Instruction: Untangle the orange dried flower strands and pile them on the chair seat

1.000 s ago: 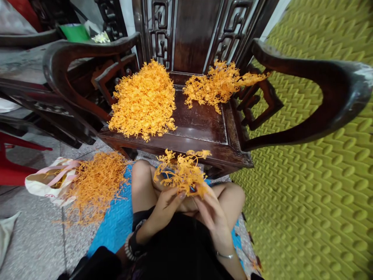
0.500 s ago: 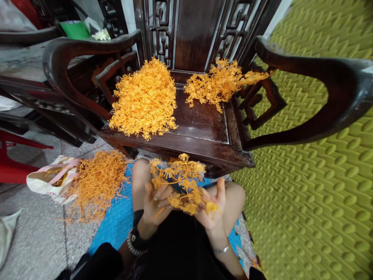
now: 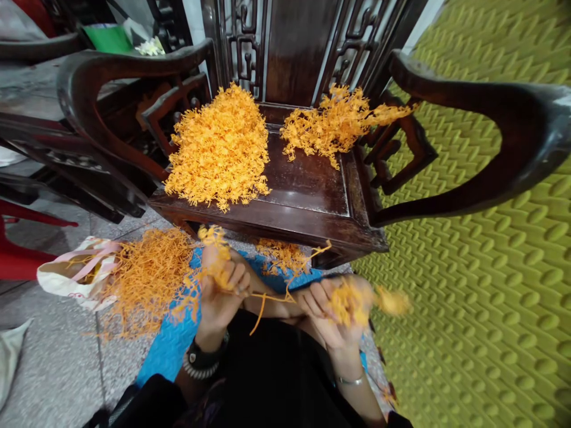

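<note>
My left hand [image 3: 220,306] is closed on a cluster of orange plastic flower pieces, part of which [image 3: 214,241] sticks up above the fingers. Across my lap, my right hand [image 3: 323,312] is closed too, with another bunch of orange flower pieces [image 3: 350,302] spilling over it, blurred by motion. A thin orange stem [image 3: 270,297] stretches between the two hands, and a loose end hangs from it. In front of me, a large heap of orange flower pieces [image 3: 220,148] and a smaller tangled bunch [image 3: 328,125] lie on the dark wooden chair seat [image 3: 307,184].
On the floor at left, a pile of thin orange stems [image 3: 147,279] lies against a white cloth bag [image 3: 75,279] with pink handles. More orange bits [image 3: 281,255] lie under the chair. A yellow-green textured mat [image 3: 468,309] covers the right side; a blue mat [image 3: 167,351] lies beneath me.
My hands have moved apart, left and right, pulling the flower cluster between them into two bunches. The fingers, spread before, have closed. The view has shifted slightly.
</note>
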Motion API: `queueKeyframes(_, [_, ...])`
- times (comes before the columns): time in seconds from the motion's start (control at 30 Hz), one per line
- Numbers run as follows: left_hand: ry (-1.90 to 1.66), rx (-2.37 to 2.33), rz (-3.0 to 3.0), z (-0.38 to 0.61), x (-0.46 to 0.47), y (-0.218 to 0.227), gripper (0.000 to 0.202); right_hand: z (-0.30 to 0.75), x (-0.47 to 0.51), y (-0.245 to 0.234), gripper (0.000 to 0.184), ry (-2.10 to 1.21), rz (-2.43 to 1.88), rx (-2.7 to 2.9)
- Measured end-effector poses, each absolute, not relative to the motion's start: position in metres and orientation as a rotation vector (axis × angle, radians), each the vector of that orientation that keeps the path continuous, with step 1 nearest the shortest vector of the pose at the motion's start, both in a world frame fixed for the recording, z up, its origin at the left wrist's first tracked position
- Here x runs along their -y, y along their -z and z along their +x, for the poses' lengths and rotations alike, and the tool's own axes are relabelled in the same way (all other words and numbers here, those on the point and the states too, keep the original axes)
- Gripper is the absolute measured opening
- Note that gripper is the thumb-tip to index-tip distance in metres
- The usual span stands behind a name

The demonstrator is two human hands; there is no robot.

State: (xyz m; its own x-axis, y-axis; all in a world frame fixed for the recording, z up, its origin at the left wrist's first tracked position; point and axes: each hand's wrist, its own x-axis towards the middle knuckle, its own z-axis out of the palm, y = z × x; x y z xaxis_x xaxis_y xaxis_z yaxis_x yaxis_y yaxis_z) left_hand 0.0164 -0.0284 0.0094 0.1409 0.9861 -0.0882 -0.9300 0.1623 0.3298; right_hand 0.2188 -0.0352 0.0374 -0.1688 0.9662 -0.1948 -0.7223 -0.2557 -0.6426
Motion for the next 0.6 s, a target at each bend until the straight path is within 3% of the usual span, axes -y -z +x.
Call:
queueKeyframes(0.13, [-1.087,-0.492,0.541,0.003,0.039,0.010,0.075,0.220,0.033,-0.044,0.026,-1.684,-0.615,0.365])
queueKeyframes(0.33, [-0.460,-0.723,1.185,-0.040,0.060,0.007,0.046,0.222,0.034,-0.044,0.020,-1.594,-0.756,0.360])
queueKeyframes(0.43, [-0.748,-0.765,1.293,-0.034,0.063,-0.017,0.038,0.212,0.036,-0.050,0.017,-1.608,-0.791,0.472])
queueKeyframes(0.53, [-1.270,-0.909,1.296,0.001,0.056,-0.041,0.056,0.199,0.040,-0.057,0.014,-1.636,-0.795,0.556])
queueKeyframes(0.6, [-1.359,-1.013,1.419,0.027,0.048,-0.050,0.061,0.192,0.043,-0.061,0.015,-1.648,-0.806,0.567])
